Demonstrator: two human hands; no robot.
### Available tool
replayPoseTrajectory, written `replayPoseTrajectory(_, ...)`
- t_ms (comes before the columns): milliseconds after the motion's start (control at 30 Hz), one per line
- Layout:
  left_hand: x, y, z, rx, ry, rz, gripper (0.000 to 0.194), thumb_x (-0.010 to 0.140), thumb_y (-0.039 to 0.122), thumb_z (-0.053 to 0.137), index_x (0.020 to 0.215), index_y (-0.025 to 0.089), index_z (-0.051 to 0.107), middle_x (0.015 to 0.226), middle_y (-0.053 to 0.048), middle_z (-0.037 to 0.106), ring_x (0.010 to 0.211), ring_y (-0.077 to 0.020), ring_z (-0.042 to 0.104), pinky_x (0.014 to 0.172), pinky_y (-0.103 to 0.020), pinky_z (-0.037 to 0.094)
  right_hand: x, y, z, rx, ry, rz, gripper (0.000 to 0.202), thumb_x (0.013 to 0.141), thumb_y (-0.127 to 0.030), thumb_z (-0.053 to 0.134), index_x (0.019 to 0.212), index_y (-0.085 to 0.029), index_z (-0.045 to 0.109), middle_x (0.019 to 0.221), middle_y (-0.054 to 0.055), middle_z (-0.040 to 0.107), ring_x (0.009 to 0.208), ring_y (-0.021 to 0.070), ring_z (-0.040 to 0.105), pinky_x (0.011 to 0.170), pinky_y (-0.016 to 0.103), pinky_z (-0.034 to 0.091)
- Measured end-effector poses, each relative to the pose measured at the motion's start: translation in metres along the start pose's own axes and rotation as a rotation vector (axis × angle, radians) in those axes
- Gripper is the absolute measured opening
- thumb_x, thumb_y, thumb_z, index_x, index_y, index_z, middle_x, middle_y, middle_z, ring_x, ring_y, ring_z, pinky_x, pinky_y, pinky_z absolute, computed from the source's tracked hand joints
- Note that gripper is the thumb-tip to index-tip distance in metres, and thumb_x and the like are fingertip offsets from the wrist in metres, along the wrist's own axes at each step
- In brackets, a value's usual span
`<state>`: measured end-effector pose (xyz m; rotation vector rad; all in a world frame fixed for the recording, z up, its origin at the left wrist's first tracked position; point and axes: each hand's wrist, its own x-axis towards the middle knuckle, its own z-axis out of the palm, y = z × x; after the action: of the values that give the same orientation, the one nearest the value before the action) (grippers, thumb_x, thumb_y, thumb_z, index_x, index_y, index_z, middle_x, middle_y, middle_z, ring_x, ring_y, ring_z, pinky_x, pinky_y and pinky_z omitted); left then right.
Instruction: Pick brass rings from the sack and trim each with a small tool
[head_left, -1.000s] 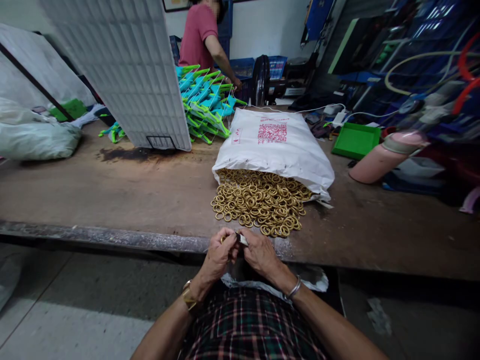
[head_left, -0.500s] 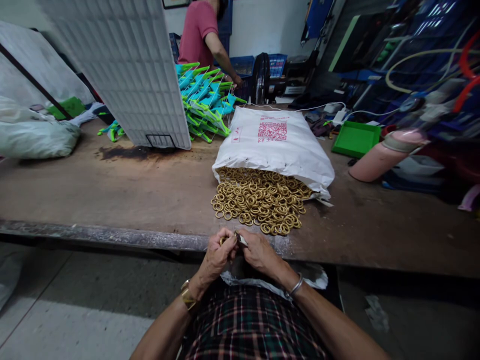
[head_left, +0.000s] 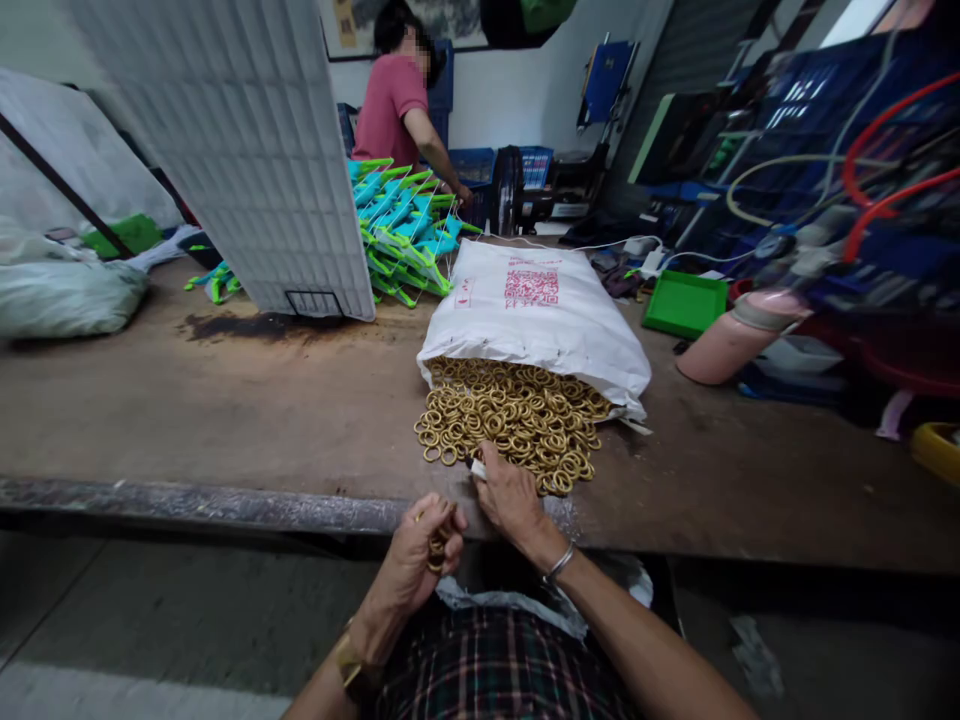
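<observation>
Several brass-coloured rings (head_left: 436, 553) are gathered in the closed fingers of my left hand (head_left: 411, 560), just off the table's front edge. My right hand (head_left: 514, 505) reaches to the near side of the ring pile (head_left: 517, 410), its fingertips at the lowest rings. A small pale tool (head_left: 478, 469) with a dark end is gripped in it; its exact kind is unclear. Whether those fingers also touch a ring is hidden. The pile spills from the mouth of a white woven sack (head_left: 536, 310) with red printing, which lies on the table.
A ribbed white panel (head_left: 247, 170) stands on the brown table (head_left: 225, 420) at left. Behind it are green and blue plastic pieces (head_left: 405, 230). A pink bottle (head_left: 735, 340) and a green tray (head_left: 684, 303) sit right. A person in a red shirt (head_left: 390, 115) works at the back.
My hands were together over the table edge; now they are apart. My right hand has moved forward to the pile with the pale tool, while my left stays back holding rings.
</observation>
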<state>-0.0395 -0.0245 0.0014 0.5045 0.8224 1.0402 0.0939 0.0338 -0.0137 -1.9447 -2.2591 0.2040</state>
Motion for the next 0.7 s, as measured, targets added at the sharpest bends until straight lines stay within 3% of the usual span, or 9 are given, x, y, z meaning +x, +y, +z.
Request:
replayPoseTrajectory(133, 0.006, -0.003, -0.007, 0.001, 0.017, -0.008, 0.022, 0.076, 0.034, 0.056, 0.072, 0.016, 0.043, 0.071, 0.002, 0.054, 0.041, -0.0025, 0.039, 0.034, -0.014, 0.025, 0.006, -0.004, 0.003, -0.05, -0.009, 0.02, 0.028, 0.081, -0.019, 0.043, 0.108, -0.02, 0.045, 0.086, 0.007, 0.065, 0.073, 0.0186, 0.061, 0.058, 0.026, 0.03)
replayPoseTrajectory(333, 0.007, 0.0, -0.004, 0.016, -0.051, -0.052, 0.017, 0.075, 0.031, 0.055, 0.078, 0.019, 0.044, 0.067, 0.002, 0.057, 0.038, -0.0033, 0.04, 0.033, -0.014, 0.024, 0.008, 0.002, 0.004, -0.017, -0.019, 0.002, 0.02, 0.078, -0.014, 0.043, 0.096, -0.021, 0.049, 0.08, 0.005, 0.065, 0.07, 0.0167, 0.06, 0.056, 0.025, 0.027)
replayPoseTrajectory(500, -0.005, -0.019, -0.007, 0.181, -0.147, -0.294, 0.016, 0.072, 0.028, 0.057, 0.08, 0.014, 0.053, 0.062, -0.002, 0.059, 0.036, -0.0044, 0.043, 0.031, -0.014, 0.025, 0.008, 0.011, 0.006, 0.075, 0.029, -0.058, 0.021, 0.077, -0.014, 0.041, 0.095, -0.02, 0.051, 0.074, 0.003, 0.064, 0.065, 0.0156, 0.057, 0.055, 0.025, 0.025)
replayPoseTrajectory(600, -0.007, -0.04, -0.012, 0.199, -0.081, -0.458, 0.014, 0.069, 0.023, 0.059, 0.077, 0.011, 0.057, 0.057, -0.002, 0.059, 0.036, -0.0046, 0.044, 0.031, -0.013, 0.023, 0.007, 0.017, 0.006, 0.184, 0.059, -0.069, 0.023, 0.076, -0.014, 0.039, 0.096, -0.019, 0.052, 0.07, 0.003, 0.061, 0.061, 0.0152, 0.054, 0.056, 0.025, 0.028)
replayPoseTrajectory(700, 0.002, -0.057, -0.017, 0.025, 0.118, -0.631, 0.01, 0.069, 0.02, 0.056, 0.072, 0.01, 0.056, 0.054, -0.003, 0.057, 0.035, -0.0056, 0.044, 0.03, -0.013, 0.021, 0.002, 0.024, 0.001, 0.433, 0.113, -0.075, 0.017, 0.079, -0.02, 0.037, 0.087, -0.018, 0.052, 0.067, 0.002, 0.057, 0.06, 0.0138, 0.051, 0.058, 0.023, 0.031)
